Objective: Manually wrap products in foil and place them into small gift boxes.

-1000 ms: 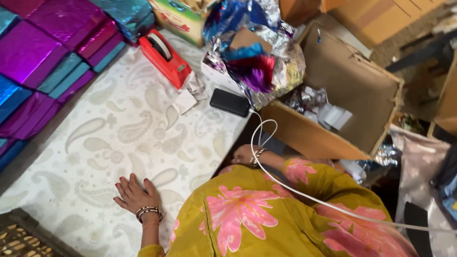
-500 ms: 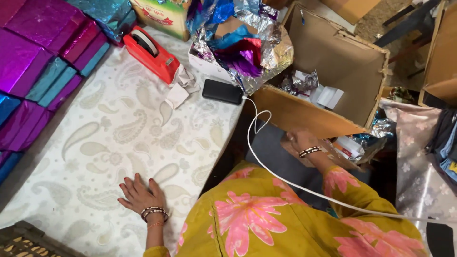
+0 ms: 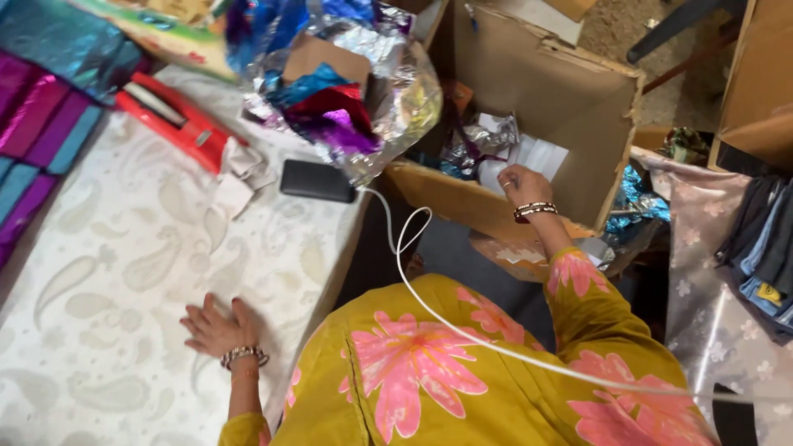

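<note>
The left hand lies flat on the table, palm down, with its fingers spread out a little, and it holds nothing. The table has a white cloth with a pale leaf pattern on it. A beaded bracelet sits on the left wrist, and the arm comes up from a yellow sleeve. The right arm stretches out the other way, off the side of the table, and the right hand reaches down into a brown cardboard box. Its fingers are bent and rest on a white paper inside the box, near some shiny silver wrap, but I cannot tell if the hand has really got hold of the paper. This wrist has bracelets too. The person wears a yellow top with big pink flowers. A white cable runs across the top and loops up to a black phone lying at the table's edge. Beside the phone is a pile of shiny foil in blue, red and purple. A red tape holder lies farther left, and purple and blue wrapped boxes line the far left side
</note>
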